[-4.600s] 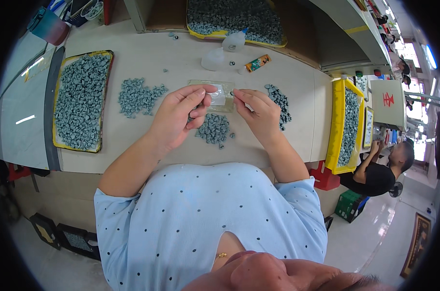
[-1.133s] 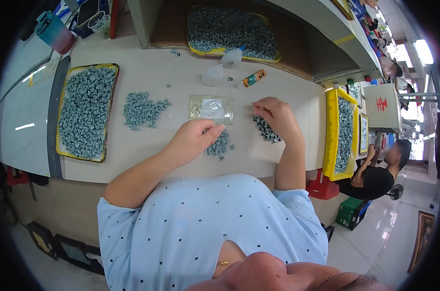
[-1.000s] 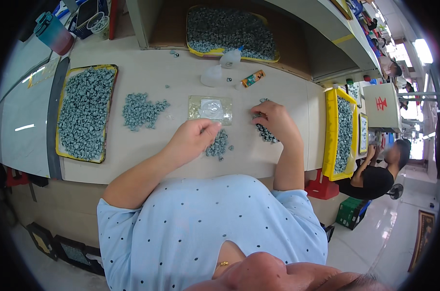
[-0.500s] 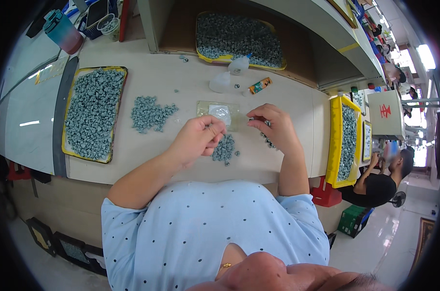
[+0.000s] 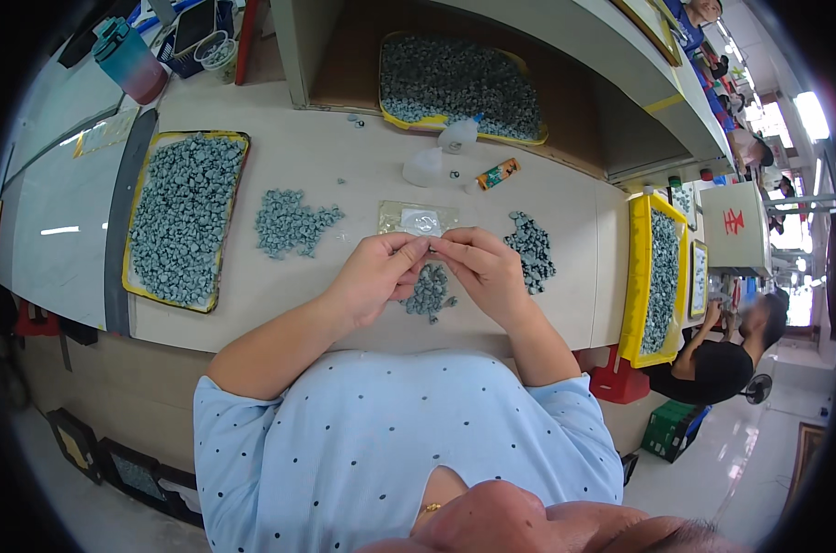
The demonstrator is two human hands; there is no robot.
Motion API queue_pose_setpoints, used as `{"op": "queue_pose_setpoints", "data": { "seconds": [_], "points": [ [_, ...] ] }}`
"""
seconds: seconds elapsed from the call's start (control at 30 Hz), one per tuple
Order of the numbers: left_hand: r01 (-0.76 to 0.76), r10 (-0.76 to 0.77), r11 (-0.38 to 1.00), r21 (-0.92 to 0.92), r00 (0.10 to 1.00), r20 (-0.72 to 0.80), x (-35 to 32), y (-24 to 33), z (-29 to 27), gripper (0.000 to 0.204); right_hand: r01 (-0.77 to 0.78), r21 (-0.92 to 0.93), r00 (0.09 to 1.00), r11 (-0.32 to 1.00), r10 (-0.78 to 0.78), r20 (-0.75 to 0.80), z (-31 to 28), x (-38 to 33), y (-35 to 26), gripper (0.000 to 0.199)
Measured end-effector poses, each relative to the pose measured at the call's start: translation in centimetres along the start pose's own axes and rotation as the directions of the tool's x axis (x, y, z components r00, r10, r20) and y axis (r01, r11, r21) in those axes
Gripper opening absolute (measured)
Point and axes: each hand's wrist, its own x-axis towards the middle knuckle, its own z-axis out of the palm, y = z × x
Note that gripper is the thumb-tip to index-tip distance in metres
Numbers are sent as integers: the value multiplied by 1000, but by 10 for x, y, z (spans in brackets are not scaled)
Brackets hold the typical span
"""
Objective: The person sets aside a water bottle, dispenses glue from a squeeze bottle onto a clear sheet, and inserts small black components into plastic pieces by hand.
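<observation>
Both hands have drawn together above the near pile since a second ago, when the right one was out at the right-hand heap.

Nearest, the left hand (image 5: 374,276) and right hand (image 5: 484,269) meet fingertip to fingertip over the bench (image 5: 344,175), each grip pinched narrow on a tiny grey piece (image 5: 429,245) too small to make out. Just under them lies a small pile of grey parts (image 5: 427,291). Right of the hands sits another grey heap (image 5: 532,251), left a looser scatter (image 5: 289,221). Just beyond the fingertips lies a clear plastic bag (image 5: 418,219). Far left is a yellow tray (image 5: 186,217) of grey parts; farther back, two small squeeze bottles (image 5: 441,152) and a second filled tray (image 5: 459,83) under the shelf.
</observation>
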Motion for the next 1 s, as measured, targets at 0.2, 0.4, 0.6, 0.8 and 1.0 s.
{"op": "queue_pose_setpoints", "data": {
  "seconds": [0.2,0.4,0.6,0.8,1.0],
  "points": [
    [-40,41,998,41,999,-25,-1,-2,-2,18,-59,52,998,997,59,6,3,-6,9,24],
    [-15,17,997,69,1000,-25,-3,-4,-8,19,111,-19,993,994,-111,-25,12,-9,10,18],
    [-51,46,998,-46,992,-114,-3,-1,-7,22,190,-270,975,944,-214,-60,12,-8,34,23],
    [-86,68,988,-127,988,-136,-2,1,-17,20,264,-375,962,889,-269,39,23,-9,47,30],
    [-114,99,987,-117,987,-130,0,-4,-24,20,288,-415,958,863,-254,135,29,-9,51,31]
  ]
}}
